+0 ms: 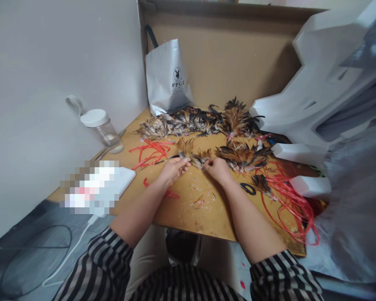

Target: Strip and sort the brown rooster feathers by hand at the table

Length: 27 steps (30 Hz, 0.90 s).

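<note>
The brown feathers [185,147] were in our left hand [177,168], just over the middle of the table [216,223], tips pointing away from us. That hand was nearly closed, thumb pressed to curled fingers at the lower ends, which presumably spared the soft tips. Our right hand [217,169], bent inward with thumb and forefinger drawn together, pinched the near end of a smaller tuft [203,154] just beside them; we could not tell whether the two pieces were joined. Our forearms reached over the table's near edge, probably for steadiness. Just right of the hands lay a darker feather bunch [246,156], and behind, a long feather row [188,121] lined the back, perhaps to leave the front free for handling. Red strips [148,152] lay to the left, with a larger red tangle [290,196] to the right, seemingly within easy reach, as was a black loop [248,189] that looked like a scissor handle. Farther out, a clear jar [100,130] with a white lid stood by the left wall, and a silver bag [166,79] sat in the back corner, likely out of the way.
</note>
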{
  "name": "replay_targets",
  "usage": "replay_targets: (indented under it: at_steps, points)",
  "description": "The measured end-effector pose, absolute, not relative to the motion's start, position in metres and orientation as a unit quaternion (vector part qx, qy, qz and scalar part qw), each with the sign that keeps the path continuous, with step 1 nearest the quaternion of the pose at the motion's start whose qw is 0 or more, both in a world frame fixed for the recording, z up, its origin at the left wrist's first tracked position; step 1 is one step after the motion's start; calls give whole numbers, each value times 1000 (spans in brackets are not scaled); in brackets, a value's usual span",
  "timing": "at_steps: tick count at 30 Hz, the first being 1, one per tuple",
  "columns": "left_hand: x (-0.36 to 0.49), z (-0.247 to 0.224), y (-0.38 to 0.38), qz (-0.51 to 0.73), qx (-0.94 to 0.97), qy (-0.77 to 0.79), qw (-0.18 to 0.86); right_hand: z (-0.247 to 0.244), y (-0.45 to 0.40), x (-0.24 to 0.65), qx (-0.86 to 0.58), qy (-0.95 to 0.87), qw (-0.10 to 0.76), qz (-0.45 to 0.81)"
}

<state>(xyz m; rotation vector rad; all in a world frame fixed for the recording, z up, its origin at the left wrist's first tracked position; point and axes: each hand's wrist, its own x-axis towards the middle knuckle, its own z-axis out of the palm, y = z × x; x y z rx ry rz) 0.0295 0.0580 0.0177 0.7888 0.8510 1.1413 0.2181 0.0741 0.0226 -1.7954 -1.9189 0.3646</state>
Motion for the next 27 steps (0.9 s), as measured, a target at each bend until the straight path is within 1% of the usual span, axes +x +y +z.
replay_targets:
  at_steps: [2,4,11,15,18,21,23,27]
  points:
    - [30,18,58,508,350,381,688,24,73,216,-667,-697,230,130]
    - [30,20,57,509,344,385,689,24,74,217,-665,-691,245,143]
    - [31,23,56,509,317,379,704,25,75,220,-595,-635,392,298]
    - [31,26,56,500,310,367,721,33,69,212,-563,-601,422,379]
    - [31,27,55,496,309,357,729,38,65,208,-554,-583,416,424]
    - [31,25,55,496,315,349,730,37,62,205,-550,-601,386,432]
    - [32,23,56,498,316,346,730,33,61,203,-539,-645,355,409]
    - [32,20,57,502,325,343,725,23,59,197,-513,-736,305,319]
